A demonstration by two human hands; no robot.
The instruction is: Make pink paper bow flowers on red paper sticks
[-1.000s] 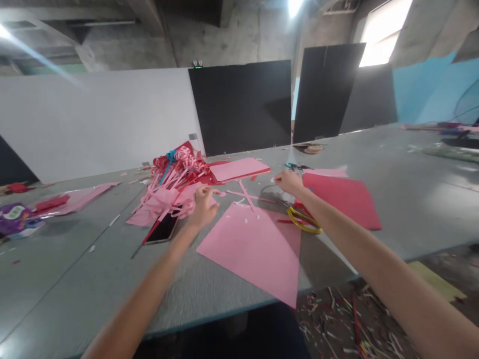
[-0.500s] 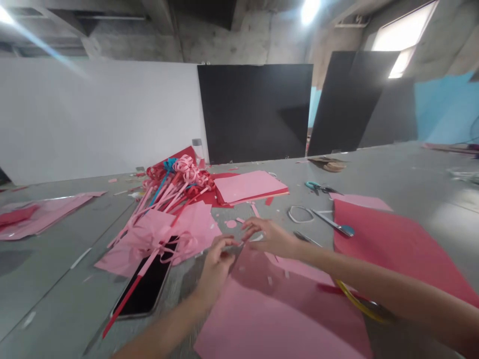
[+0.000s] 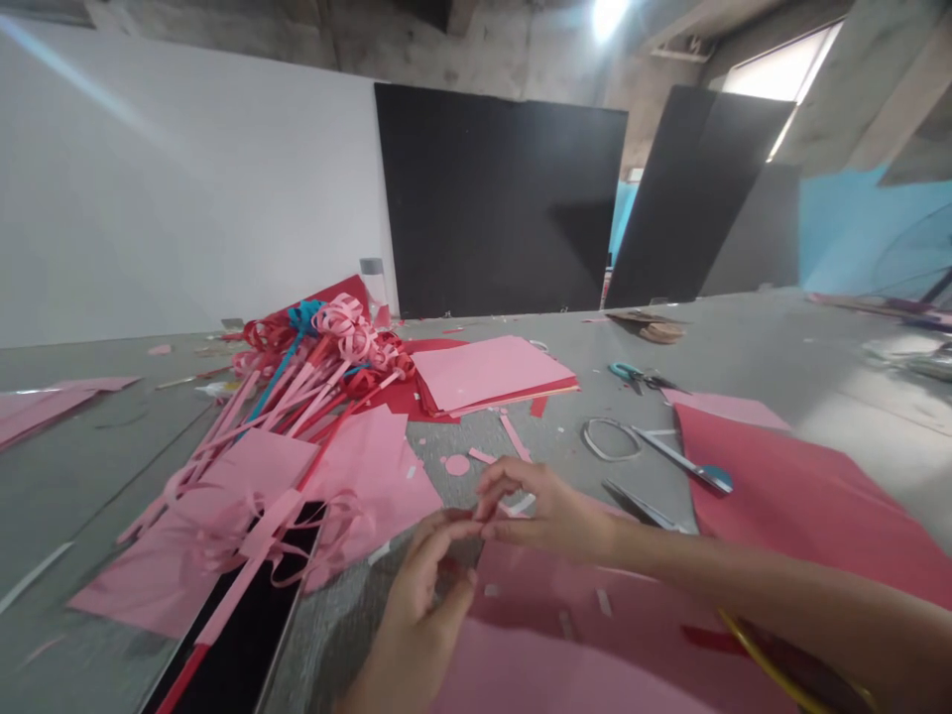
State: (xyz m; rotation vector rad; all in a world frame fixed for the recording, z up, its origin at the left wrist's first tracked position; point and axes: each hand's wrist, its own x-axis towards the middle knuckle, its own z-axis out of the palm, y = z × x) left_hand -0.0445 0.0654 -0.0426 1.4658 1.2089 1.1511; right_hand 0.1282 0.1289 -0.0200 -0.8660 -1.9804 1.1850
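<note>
Much littered with pink paper [image 3: 550,674] across the grey surface [image 3: 751,347], backed by black boards [image 3: 498,198]. Touched left hand [image 3: 423,605] to right hand [image 3: 554,516]; couldn't tell either grip's state.

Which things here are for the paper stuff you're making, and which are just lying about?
Probably for the job:
- left hand and right hand, fingers together
- pink sheet below them
- paper stack
- teal scissors

Probably just lying about:
- phone, partly covered
- bottle
- round scrap
</note>
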